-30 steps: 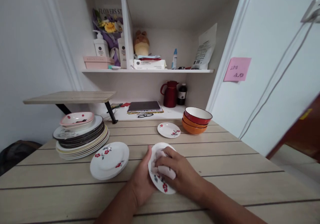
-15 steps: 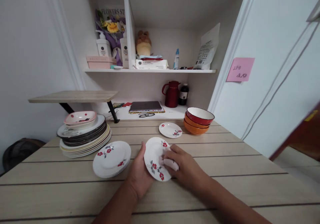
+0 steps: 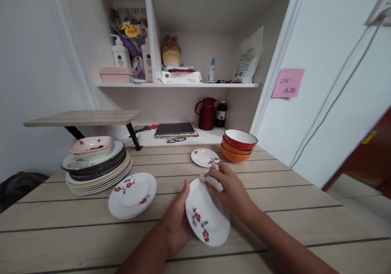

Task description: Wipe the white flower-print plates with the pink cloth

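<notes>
A white plate with red flowers (image 3: 210,215) is held up and tilted above the table by my left hand (image 3: 177,221), its thumb along the left rim and the other fingers hidden behind. My right hand (image 3: 229,186) is closed around a pale pinkish cloth (image 3: 214,180), which touches the plate's upper rim. Left of my left hand lies a short stack of matching flowered plates (image 3: 132,194). One more flowered plate (image 3: 204,157) rests farther back, just beyond my right hand.
Nested bowls (image 3: 238,145), red over orange, stand at the back right. A tall plate stack (image 3: 97,164) topped by a pink-rimmed dish is at left, near a raised wooden stand (image 3: 82,118). Behind are a laptop (image 3: 174,129), glasses (image 3: 176,140) and a red jug (image 3: 207,114).
The held plate has come closer and tilted more. My right hand with the cloth has gone from the plate's middle up to its top rim. The view has shifted slightly.
</notes>
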Tool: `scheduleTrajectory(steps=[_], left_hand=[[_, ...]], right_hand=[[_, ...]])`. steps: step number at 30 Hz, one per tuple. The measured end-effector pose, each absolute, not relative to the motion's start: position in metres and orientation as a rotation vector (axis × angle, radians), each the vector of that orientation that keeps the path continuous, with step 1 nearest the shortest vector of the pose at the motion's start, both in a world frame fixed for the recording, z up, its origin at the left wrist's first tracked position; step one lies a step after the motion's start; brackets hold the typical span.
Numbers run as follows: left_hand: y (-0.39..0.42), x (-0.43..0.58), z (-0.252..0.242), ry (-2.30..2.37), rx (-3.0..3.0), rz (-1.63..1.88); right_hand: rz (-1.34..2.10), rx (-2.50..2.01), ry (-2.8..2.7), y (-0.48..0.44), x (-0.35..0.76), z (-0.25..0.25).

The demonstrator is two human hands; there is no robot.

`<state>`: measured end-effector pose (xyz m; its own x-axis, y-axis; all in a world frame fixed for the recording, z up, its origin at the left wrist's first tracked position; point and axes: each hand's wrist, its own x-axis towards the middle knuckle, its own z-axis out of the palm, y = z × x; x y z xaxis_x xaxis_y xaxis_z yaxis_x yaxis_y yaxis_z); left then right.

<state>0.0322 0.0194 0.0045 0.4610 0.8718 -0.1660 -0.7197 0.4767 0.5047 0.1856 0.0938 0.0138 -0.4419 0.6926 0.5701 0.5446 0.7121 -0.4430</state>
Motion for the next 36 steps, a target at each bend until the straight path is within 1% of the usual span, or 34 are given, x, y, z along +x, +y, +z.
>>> scheduleTrajectory(steps=[3,5,10,14,17,21,24,26,29,31,33,36], left_hand=[[0.020,0.028,0.010,0.411,0.381,1.085],[0.023,0.023,0.012,0.384,0.383,1.141],[0.029,0.010,0.011,0.354,0.391,1.251],[0.028,0.012,0.007,0.387,0.392,1.145],[0.025,0.022,0.004,0.382,0.398,1.030],[0.022,0.032,0.002,0.380,0.388,1.010],[0.022,0.029,0.006,0.372,0.385,1.051],[0.023,0.024,0.009,0.376,0.386,1.151],[0.026,0.013,0.011,0.392,0.378,1.301],[0.028,0.008,0.010,0.395,0.378,1.334],[0.029,0.007,0.008,0.406,0.379,1.309],[0.028,0.013,0.005,0.432,0.378,1.176]], right_hand=[[0.230,-1.014,-2.178,0.101,0.189,0.009],[0.257,-0.984,-2.255,0.096,0.187,0.010],[0.379,-0.698,-2.503,0.067,0.173,0.016],[0.403,-0.515,-2.558,0.055,0.165,0.016],[0.354,-0.602,-2.420,0.060,0.166,0.018],[0.272,-0.831,-2.234,0.082,0.179,0.018],[0.248,-0.936,-2.200,0.097,0.187,0.014],[0.248,-0.959,-2.228,0.100,0.189,0.011],[0.278,-0.902,-2.336,0.090,0.184,0.012],[0.315,-0.826,-2.410,0.079,0.178,0.013],[0.348,-0.731,-2.472,0.068,0.172,0.014],[0.373,-0.598,-2.496,0.058,0.164,0.014]])
